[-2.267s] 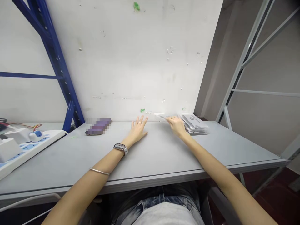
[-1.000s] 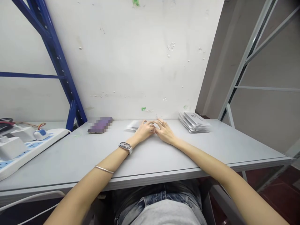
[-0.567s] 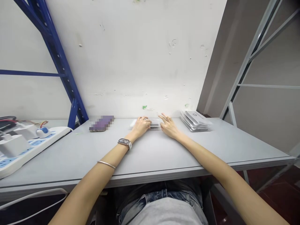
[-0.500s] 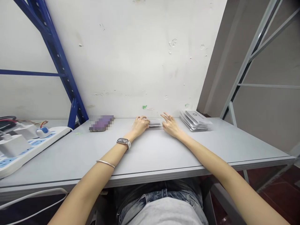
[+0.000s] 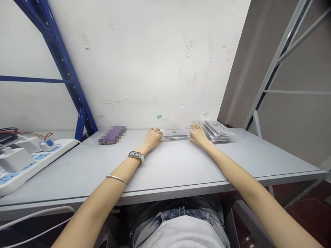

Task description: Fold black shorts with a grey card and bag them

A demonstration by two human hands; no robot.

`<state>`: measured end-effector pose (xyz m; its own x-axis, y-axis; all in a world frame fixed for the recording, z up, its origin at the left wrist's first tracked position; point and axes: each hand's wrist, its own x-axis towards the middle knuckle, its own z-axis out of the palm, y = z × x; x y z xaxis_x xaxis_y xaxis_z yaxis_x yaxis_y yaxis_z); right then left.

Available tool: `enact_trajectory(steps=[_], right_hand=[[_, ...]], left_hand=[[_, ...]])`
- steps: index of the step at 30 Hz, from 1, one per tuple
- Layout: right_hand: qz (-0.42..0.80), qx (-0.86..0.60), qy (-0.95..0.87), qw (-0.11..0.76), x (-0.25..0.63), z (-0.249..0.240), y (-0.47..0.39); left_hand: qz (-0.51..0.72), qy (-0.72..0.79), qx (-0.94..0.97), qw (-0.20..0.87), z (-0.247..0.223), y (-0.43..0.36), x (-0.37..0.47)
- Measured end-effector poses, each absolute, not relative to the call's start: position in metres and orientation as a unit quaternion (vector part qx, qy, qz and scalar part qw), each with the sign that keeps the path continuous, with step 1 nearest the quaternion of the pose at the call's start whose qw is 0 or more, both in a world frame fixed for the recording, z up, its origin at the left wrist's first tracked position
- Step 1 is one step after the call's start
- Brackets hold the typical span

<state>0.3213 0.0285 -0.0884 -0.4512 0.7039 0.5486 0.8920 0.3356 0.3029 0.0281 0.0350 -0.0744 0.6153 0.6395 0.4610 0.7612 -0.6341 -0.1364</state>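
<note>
Nearest, at the bottom, it's a grey shirt [image 5: 186,234] and jeans [image 5: 178,212], tucked under the lip of the pale surface [image 5: 165,165]. A white cable [image 5: 38,210] loops below that lip, over on the left. Up the left arm we go: a bangle [image 5: 116,178], then a watch [image 5: 135,155] at the wrist. Level with them, far left, a power strip [image 5: 10,188] has white plugs [image 5: 15,160] seated in its sockets.

And here are the hands! The left hand [image 5: 153,137] rests with fingers bent at the left end of the flat white packets [image 5: 175,133]; whether they pinch, I cannot tell. The right hand [image 5: 198,135] sits at the other end, fingers parted and loosely bent; contact there is unclear. So the packets lie flat between the two, printing and a round mark on top, contents hidden from view.

Just beyond the right hand, a taller stack [image 5: 218,130] of similar packets leans unevenly, its layers fanned. Off left, a purple thing [image 5: 112,134] is blurred into blocks. Behind everything, a scuffed white wall [image 5: 155,62].
</note>
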Motion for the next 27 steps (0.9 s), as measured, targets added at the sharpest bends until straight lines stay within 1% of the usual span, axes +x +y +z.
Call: enact_trajectory(steps=[7,11,16,21,27], right_hand=[[-0.258,-0.503,-0.811,0.151,0.317,-0.083,0.02],[-0.234,-0.443,-0.844,0.191,0.303,-0.084,0.014],[-0.237,-0.375,-0.871,0.211,0.279,-0.093,0.013],[-0.24,-0.381,-0.866,0.218,0.272,-0.097,0.012],[-0.243,-0.412,-0.854,0.204,0.269,-0.097,0.01]], left_hand=[[-0.188,-0.418,-0.876,0.147,-0.071,0.03,0.025],[-0.209,-0.407,-0.88,0.125,-0.071,0.025,0.027],[-0.212,-0.394,-0.883,0.143,-0.074,0.024,0.039],[-0.214,-0.379,-0.888,0.148,-0.078,0.027,0.045],[-0.213,-0.385,-0.884,0.162,-0.075,0.026,0.049]])
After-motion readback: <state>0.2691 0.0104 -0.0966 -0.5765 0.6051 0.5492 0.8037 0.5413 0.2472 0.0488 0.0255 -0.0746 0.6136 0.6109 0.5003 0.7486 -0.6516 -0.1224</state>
